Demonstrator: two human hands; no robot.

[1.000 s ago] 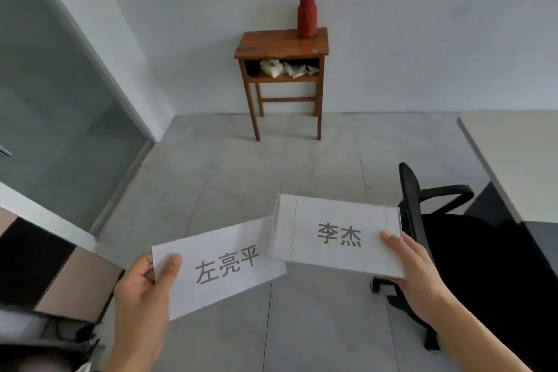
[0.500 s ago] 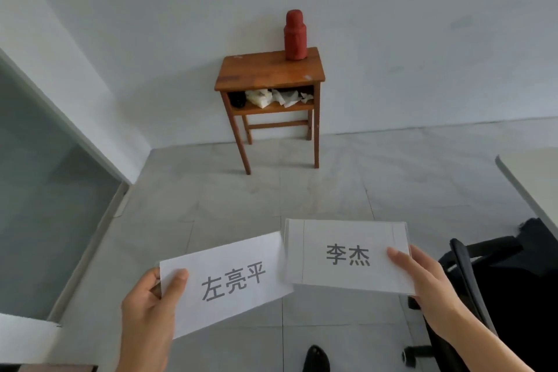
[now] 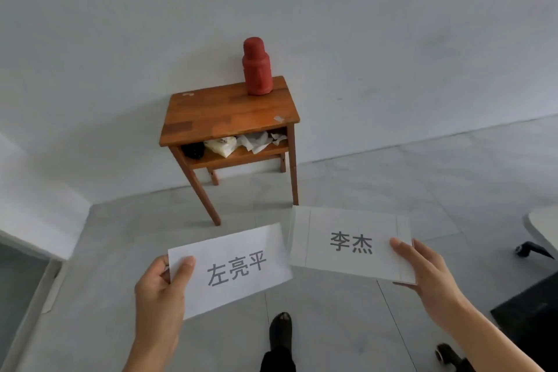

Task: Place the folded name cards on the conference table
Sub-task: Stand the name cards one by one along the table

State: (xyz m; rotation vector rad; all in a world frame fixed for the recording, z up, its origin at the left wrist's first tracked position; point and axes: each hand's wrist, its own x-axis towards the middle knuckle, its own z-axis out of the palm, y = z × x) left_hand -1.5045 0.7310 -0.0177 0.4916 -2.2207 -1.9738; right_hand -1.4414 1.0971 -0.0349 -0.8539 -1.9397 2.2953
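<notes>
Cards, two white ones with the print facing up, are held in the air over the grey floor, in front of the wooden stand (image 3: 223,115). The left card (image 3: 235,269), reading 左亮平, is tilted with its right end higher. The left hand (image 3: 157,290) pinches its left edge, thumb on the face and fingers curled behind. The right card (image 3: 350,241), reading 李杰, sits just to its right. Their near corners touch or overlap; I cannot tell which. It shows fold lines near both ends, and its top left corner meets the foot of the stand's right front leg in view. The right hand (image 3: 428,275) pinches its right end, thumb on top and fingers beneath.

At the stand's back right a red flask (image 3: 256,66) stands upright. On the shelf under the stand's top lie crumpled papers (image 3: 250,142) and, to their left, a dark thing (image 3: 193,149). Well right of the stand, at the view's edge, the pale corner of a table (image 3: 543,226) shows — neither card is on it — with a black chair (image 3: 531,317) nearer the person. In front of the stand, lower than the cards, is a dark shoe (image 3: 280,329).
</notes>
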